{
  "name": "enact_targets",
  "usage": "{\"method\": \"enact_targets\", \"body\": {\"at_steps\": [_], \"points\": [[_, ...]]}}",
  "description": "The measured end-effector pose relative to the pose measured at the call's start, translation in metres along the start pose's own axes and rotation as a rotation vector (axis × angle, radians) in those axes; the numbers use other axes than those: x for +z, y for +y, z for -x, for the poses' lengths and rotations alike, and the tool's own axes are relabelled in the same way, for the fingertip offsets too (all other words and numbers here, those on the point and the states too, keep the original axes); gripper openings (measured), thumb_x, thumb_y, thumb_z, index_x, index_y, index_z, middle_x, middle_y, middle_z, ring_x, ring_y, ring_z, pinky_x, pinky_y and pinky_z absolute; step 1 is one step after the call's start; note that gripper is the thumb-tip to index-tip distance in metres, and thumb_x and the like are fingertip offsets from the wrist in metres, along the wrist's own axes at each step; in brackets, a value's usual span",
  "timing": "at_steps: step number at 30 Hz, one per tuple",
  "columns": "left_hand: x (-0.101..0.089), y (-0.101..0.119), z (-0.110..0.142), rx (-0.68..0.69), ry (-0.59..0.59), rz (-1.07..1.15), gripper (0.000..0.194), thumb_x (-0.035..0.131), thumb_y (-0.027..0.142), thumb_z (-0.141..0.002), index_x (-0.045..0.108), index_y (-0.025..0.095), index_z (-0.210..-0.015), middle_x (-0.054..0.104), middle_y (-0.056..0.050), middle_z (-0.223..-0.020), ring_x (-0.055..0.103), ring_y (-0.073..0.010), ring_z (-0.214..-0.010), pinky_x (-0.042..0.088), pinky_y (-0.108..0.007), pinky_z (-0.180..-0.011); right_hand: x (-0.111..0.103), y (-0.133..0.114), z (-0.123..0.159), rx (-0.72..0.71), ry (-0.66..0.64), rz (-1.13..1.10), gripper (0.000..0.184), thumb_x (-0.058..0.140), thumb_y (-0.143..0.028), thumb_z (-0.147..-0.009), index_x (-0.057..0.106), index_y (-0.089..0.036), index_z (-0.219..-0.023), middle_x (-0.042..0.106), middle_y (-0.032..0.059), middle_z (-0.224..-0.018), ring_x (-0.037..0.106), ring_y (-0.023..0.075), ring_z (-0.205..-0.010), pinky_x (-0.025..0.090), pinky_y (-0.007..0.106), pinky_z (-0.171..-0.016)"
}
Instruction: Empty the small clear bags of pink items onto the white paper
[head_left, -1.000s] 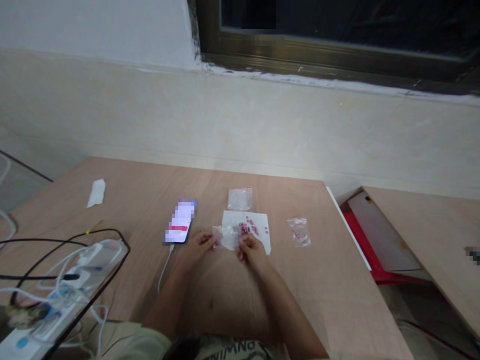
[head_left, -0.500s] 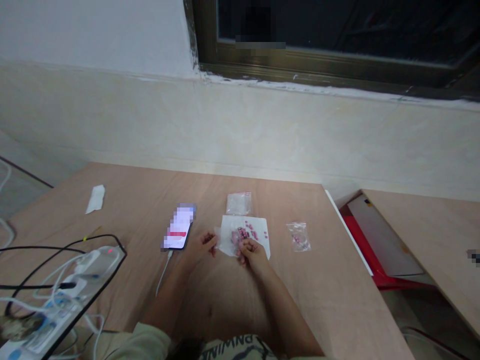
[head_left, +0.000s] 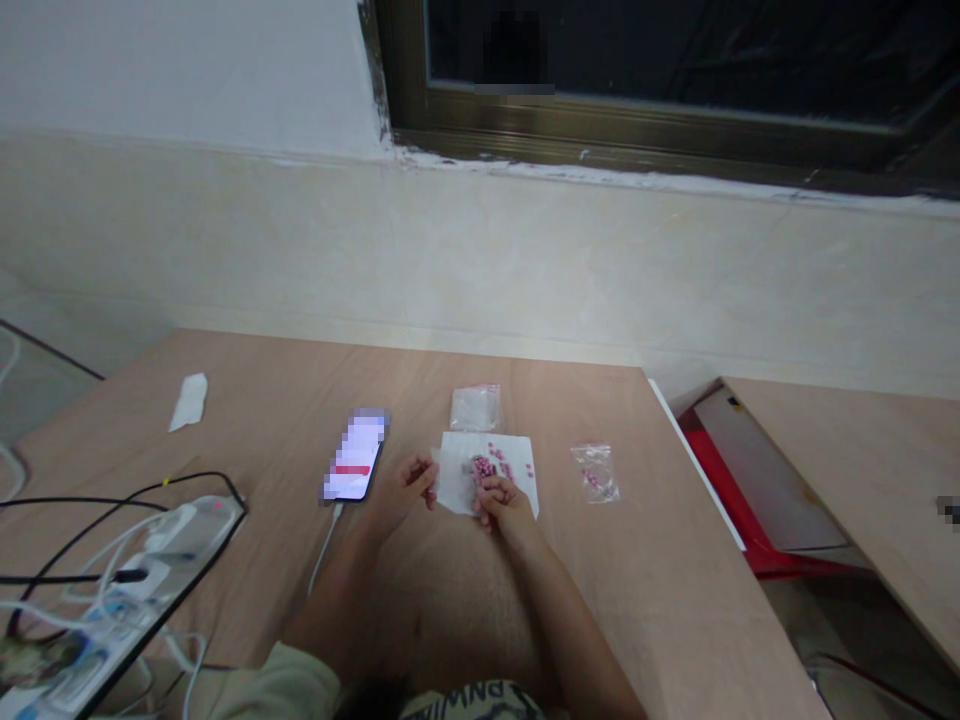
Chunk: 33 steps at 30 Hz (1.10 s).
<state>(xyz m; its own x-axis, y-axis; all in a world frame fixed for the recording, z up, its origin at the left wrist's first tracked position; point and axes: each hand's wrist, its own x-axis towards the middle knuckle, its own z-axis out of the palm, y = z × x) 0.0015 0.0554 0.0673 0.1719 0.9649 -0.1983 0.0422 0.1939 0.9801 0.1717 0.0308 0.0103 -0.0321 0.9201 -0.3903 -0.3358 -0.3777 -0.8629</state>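
A white sheet of paper (head_left: 454, 490) lies on the table in front of me, with small pink pieces like beads (head_left: 484, 468) heaped near its middle and others scattered to the right. My right hand (head_left: 501, 500) rests over the sheet's lower edge, fingers drawn together against the heap; what they pinch is too small to make out. Just left of the sheet, my left hand (head_left: 415, 480) has its fingertips pressed together by the paper's edge. Whatever is between them cannot be made out.
Behind the paper lies a clear plastic bag (head_left: 475, 409); a small bag with pink pieces (head_left: 596, 474) is on the right. A charging phone (head_left: 355, 460) sits left of my left hand. A power strip (head_left: 169, 550) with tangled cables and a white scrap (head_left: 189, 402) lie farther left.
My left hand has lifted slightly and its fingers have shifted. A translucent film by the left fingertips and a sheen over the pink heap show less now. My right hand stays nearly in place.
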Motion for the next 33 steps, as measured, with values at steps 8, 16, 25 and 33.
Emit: {"method": "enact_targets", "body": {"at_steps": [8, 16, 25, 33], "points": [[0.0, 0.004, 0.007, 0.017, 0.005, -0.015, 0.031, 0.059, 0.046, -0.067, 0.045, 0.017, -0.066, 0.048, 0.008, -0.048, 0.046, -0.0072, -0.042, 0.041, -0.021, -0.043, 0.0, -0.005, 0.003, 0.011, -0.034, -0.004, 0.044, 0.072, -0.04, -0.051, 0.059, -0.016, -0.085, 0.06, -0.0018, -0.05, 0.041, 0.0073, -0.032, 0.03, 0.02, -0.032], [0.001, -0.003, 0.017, 0.024, -0.002, 0.002, 0.029, 0.058, 0.044, -0.069, 0.045, 0.018, -0.068, 0.051, 0.007, -0.05, 0.05, -0.0091, -0.046, 0.043, -0.023, -0.05, 0.002, -0.01, 0.006, 0.035, 0.006, -0.117, 0.037, 0.075, -0.038, -0.048, 0.06, -0.016, -0.074, 0.065, 0.003, -0.06, 0.052, 0.0112, -0.042, 0.042, 0.024, -0.043], [-0.02, -0.014, 0.009, -0.028, -0.068, -0.148, 0.033, 0.063, 0.045, -0.063, 0.059, 0.017, -0.081, 0.065, -0.004, -0.081, 0.059, -0.0187, -0.077, 0.046, -0.03, -0.071, -0.007, -0.04, 0.002, -0.027, 0.027, 0.145, 0.031, 0.072, -0.043, -0.049, 0.057, -0.017, -0.052, 0.052, -0.0037, -0.042, 0.042, 0.0081, -0.036, 0.035, 0.022, -0.039], [0.004, 0.024, -0.004, 0.077, -0.186, -0.372, 0.029, 0.047, 0.042, -0.077, 0.061, 0.017, -0.081, 0.064, -0.001, -0.077, 0.056, -0.0145, -0.069, 0.044, -0.026, -0.065, 0.001, -0.065, 0.01, -0.217, -0.044, 0.48, 0.018, 0.068, -0.031, -0.055, 0.058, -0.017, -0.051, 0.047, -0.0049, -0.044, 0.037, 0.0069, -0.042, 0.027, 0.021, -0.043]]}}
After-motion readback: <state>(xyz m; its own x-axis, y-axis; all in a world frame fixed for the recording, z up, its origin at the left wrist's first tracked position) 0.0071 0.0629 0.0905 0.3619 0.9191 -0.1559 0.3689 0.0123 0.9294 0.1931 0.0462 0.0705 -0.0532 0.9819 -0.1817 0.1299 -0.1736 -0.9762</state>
